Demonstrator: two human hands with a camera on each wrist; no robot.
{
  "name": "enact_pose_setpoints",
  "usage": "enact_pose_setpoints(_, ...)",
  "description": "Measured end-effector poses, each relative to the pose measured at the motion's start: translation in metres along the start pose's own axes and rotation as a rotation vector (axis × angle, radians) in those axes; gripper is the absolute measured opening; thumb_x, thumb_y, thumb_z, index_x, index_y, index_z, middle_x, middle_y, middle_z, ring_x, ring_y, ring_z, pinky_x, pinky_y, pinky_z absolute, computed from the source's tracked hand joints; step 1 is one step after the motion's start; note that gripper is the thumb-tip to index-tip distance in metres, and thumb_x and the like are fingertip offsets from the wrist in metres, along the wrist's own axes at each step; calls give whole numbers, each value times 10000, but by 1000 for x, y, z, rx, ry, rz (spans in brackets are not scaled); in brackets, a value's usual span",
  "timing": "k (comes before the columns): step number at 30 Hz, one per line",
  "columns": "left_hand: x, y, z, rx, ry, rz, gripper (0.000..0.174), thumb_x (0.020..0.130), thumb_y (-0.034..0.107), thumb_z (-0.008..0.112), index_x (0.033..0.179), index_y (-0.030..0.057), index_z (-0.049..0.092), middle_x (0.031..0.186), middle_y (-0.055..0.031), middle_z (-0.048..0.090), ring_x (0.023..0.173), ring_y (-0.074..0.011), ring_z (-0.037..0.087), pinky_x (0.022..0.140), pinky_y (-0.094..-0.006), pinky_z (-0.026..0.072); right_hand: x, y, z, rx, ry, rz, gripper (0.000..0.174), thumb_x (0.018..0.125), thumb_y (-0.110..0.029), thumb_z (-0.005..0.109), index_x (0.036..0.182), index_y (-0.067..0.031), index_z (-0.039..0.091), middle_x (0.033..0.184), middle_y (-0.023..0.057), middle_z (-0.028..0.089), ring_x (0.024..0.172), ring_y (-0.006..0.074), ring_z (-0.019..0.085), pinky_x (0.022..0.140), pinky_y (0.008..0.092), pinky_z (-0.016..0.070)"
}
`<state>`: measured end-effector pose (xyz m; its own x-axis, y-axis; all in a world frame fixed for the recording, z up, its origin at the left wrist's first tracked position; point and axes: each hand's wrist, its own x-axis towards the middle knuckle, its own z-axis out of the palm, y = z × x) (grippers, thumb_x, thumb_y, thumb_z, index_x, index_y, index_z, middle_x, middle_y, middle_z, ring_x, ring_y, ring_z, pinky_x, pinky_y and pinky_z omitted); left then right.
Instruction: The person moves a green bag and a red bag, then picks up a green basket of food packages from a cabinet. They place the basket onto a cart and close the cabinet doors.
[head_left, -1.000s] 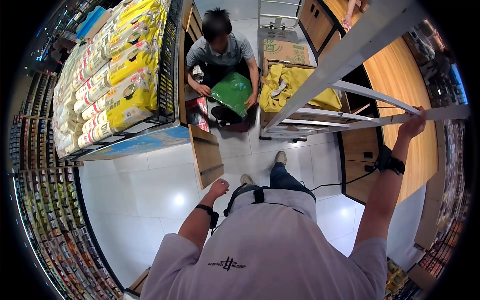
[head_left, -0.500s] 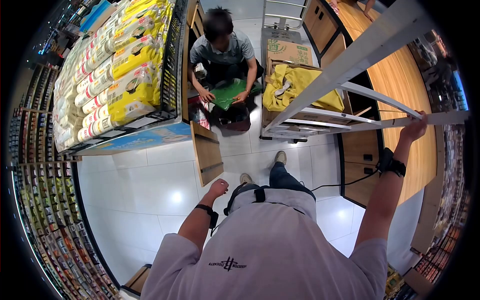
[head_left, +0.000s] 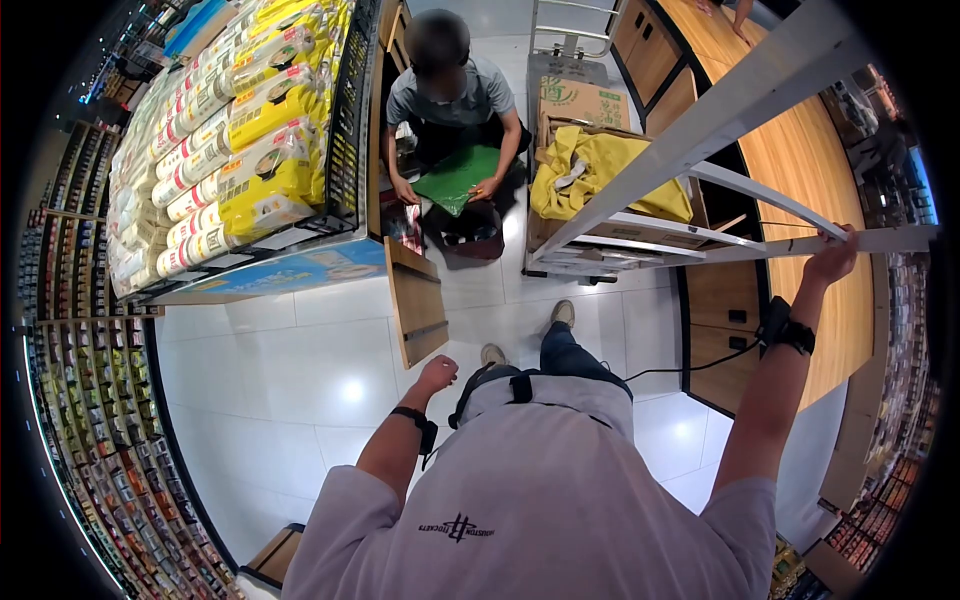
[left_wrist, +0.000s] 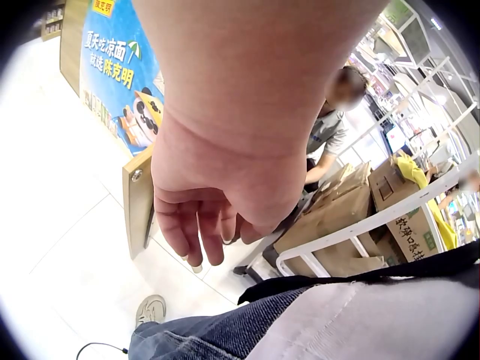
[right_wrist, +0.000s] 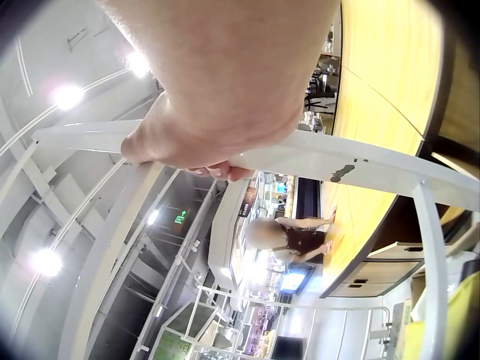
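Note:
My right hand (head_left: 832,256) grips a white metal rail of a frame (head_left: 800,238) at the right. In the right wrist view, that hand (right_wrist: 210,139) has its fingers wrapped round the chipped white bar (right_wrist: 300,156). My left hand (head_left: 438,374) hangs beside my waist, near a wooden door panel (head_left: 416,305), holding nothing. Its fingers droop loosely curled in the left wrist view, where the hand (left_wrist: 221,195) is seen from the wrist side.
A crouching person (head_left: 452,100) holds a green packet (head_left: 462,178) over a dark bag. Yellow cloth (head_left: 590,175) lies on cartons on a trolley. Bagged goods (head_left: 265,150) stack at left; a wooden counter (head_left: 800,150) runs along the right.
The crouching person's hands have lowered and flattened the green packet over the bag. My view has shifted slightly; my right hand keeps its grip on the rail and my left hand stays at my waist.

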<state>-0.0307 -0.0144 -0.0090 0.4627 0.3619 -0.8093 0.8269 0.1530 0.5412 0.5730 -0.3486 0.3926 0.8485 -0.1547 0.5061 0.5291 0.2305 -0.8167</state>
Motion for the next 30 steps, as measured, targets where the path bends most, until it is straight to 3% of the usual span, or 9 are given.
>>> enact_pose_setpoints(30, -8, 14, -7, -4, 24, 1, 256, 795, 212, 583, 939, 1, 574, 807, -135, 661, 716, -208, 661, 634, -320, 541, 17, 12, -15, -24, 7, 37, 259, 839, -259, 526, 775, -10, 495, 644, 107, 487, 569, 202, 480, 577, 317, 419)
